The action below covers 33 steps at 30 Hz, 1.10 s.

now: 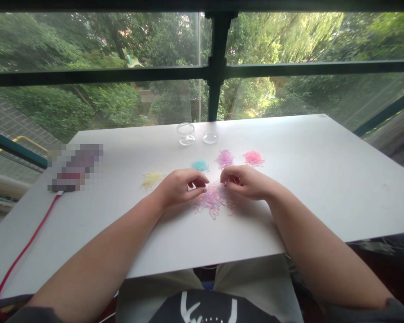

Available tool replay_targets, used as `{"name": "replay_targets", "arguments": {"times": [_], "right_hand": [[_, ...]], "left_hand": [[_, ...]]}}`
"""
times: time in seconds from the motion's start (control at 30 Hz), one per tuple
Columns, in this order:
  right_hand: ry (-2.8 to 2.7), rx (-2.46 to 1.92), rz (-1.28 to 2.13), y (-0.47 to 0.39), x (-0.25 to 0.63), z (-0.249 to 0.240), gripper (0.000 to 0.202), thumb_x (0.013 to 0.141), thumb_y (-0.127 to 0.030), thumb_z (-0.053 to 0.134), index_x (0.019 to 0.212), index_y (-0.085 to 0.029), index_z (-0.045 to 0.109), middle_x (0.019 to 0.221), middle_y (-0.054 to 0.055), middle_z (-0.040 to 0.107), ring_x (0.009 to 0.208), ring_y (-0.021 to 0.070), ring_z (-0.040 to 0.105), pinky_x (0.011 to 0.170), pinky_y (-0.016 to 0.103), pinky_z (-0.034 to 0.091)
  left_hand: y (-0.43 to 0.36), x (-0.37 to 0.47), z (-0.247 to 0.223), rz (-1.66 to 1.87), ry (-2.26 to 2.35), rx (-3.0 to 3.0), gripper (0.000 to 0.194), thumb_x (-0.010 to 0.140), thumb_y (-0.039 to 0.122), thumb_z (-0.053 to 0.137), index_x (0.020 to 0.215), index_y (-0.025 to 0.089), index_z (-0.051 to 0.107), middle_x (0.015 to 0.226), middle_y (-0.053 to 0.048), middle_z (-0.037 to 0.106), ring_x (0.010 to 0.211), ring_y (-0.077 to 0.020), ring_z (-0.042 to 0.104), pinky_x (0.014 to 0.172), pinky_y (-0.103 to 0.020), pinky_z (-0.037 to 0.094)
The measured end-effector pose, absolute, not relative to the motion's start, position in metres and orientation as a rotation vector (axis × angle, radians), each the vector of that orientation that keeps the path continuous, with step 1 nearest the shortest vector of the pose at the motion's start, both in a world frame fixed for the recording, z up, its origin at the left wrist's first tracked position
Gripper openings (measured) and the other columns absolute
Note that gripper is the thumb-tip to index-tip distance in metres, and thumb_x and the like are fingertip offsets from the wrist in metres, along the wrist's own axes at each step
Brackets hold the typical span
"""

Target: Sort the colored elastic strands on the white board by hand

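A loose pile of mixed pink and purple small elastic bands (211,200) lies on the white table in front of me. At its upper left edge is my left hand (181,187), fingers bent, with a small gap between thumb and fingertips and nothing seen in it. Over the right side of the pile, my right hand (247,181) has its fingers curled in and drawn together; what they hold, if anything, is hidden. Behind the hands lie sorted heaps: yellow bands (151,180), blue bands (200,165), purple bands (225,158) and pink bands (253,158).
A clear round container (186,134) stands near the table's far edge, with a clear lid (210,137) beside it. On the left, a blurred-out device (76,168) lies with a red cable (30,242) running toward me. Windows rise behind the white table (323,179).
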State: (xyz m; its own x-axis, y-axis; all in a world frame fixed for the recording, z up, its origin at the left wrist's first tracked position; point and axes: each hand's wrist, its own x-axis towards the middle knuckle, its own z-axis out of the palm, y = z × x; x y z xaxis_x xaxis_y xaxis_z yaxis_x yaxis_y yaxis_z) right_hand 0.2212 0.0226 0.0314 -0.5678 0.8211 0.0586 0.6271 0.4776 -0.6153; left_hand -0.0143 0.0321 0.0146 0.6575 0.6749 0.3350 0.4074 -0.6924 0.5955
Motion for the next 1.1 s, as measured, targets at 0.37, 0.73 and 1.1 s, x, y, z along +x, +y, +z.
{"name": "replay_targets", "arguments": {"times": [0.37, 0.73, 1.1], "right_hand": [[-2.371, -1.199, 0.647, 0.023, 0.215, 0.027, 0.022, 0.075, -0.013, 0.049, 0.092, -0.018, 0.063, 0.091, 0.005, 0.059, 0.065, 0.0102, 0.052, 0.061, 0.023, 0.041], [-2.410, -1.171, 0.701, 0.023, 0.211, 0.022, 0.024, 0.074, -0.010, 0.049, 0.090, -0.018, 0.065, 0.074, 0.002, 0.063, 0.061, 0.0102, 0.052, 0.058, 0.022, 0.039], [-2.277, -0.863, 0.670, 0.017, 0.191, 0.019, 0.009, 0.076, -0.023, 0.057, 0.077, -0.015, 0.061, 0.062, 0.000, 0.053, 0.055, 0.0076, 0.044, 0.053, 0.020, 0.037]], "left_hand": [[0.032, -0.014, 0.017, 0.767, 0.846, 2.394, 0.012, 0.075, 0.026, 0.060, 0.083, 0.016, 0.062, 0.070, 0.000, 0.064, 0.062, -0.0087, 0.057, 0.059, -0.020, 0.046], [0.031, -0.013, 0.018, 0.733, 0.868, 2.401, 0.014, 0.075, 0.028, 0.059, 0.081, 0.016, 0.062, 0.068, -0.001, 0.064, 0.061, -0.0089, 0.056, 0.058, -0.020, 0.043], [0.029, -0.012, 0.020, 0.802, 0.972, 2.363, 0.019, 0.075, 0.031, 0.059, 0.067, 0.014, 0.060, 0.060, 0.000, 0.060, 0.054, -0.0072, 0.050, 0.052, -0.019, 0.038]]}}
